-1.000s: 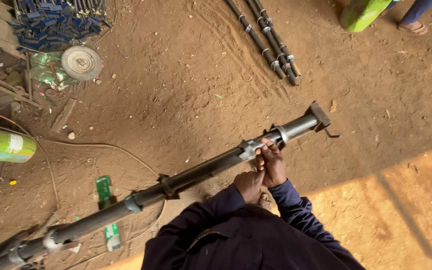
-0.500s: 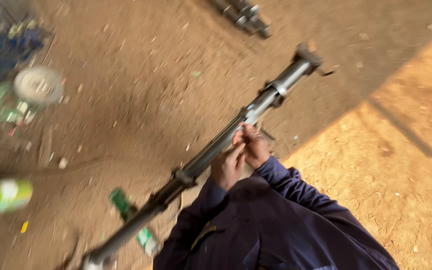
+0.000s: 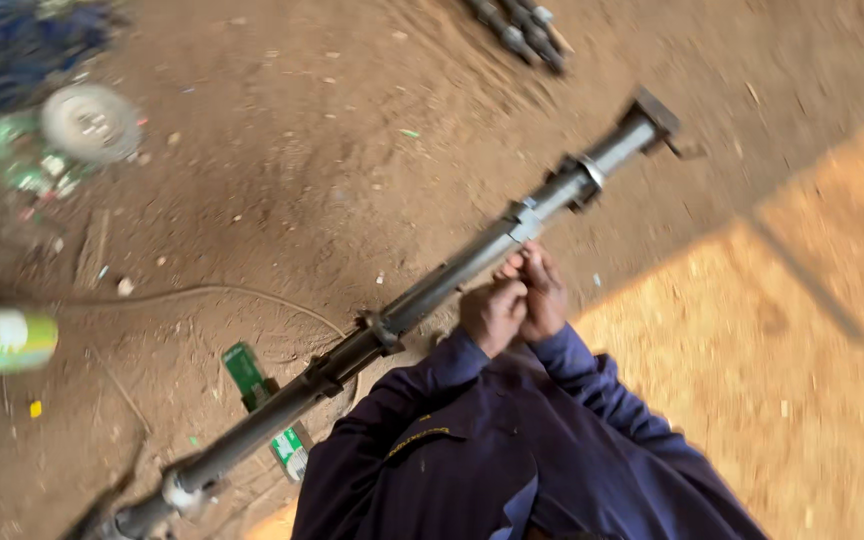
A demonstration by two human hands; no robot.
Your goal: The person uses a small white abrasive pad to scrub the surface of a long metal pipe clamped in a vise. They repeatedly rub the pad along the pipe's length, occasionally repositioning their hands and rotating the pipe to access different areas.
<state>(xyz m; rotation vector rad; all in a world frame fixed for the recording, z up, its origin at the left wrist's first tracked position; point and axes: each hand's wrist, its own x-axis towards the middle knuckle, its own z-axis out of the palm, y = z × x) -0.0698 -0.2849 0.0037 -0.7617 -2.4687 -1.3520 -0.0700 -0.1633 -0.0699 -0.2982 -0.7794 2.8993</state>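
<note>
A long dark metal pipe assembly (image 3: 422,300) with clamps and a square end plate runs diagonally from lower left to upper right above the dirt floor. My left hand (image 3: 490,315) and my right hand (image 3: 542,290) are pressed together right beside the pipe's middle, just below a light metal collar (image 3: 524,222). The fingers are curled at the pipe; motion blur hides whether they hold a small part. Dark blue sleeves (image 3: 592,385) cover both arms.
Several similar pipes (image 3: 517,30) lie at the top. A round grinding disc (image 3: 90,122) and green litter sit at upper left, a green can (image 3: 0,342) at the left edge, a green carton (image 3: 264,405) under the pipe. A thin cable (image 3: 202,292) crosses the dirt.
The view has swung, so the pipe looks steeper and more centred. Both hands stay together at the same spot by the collar.
</note>
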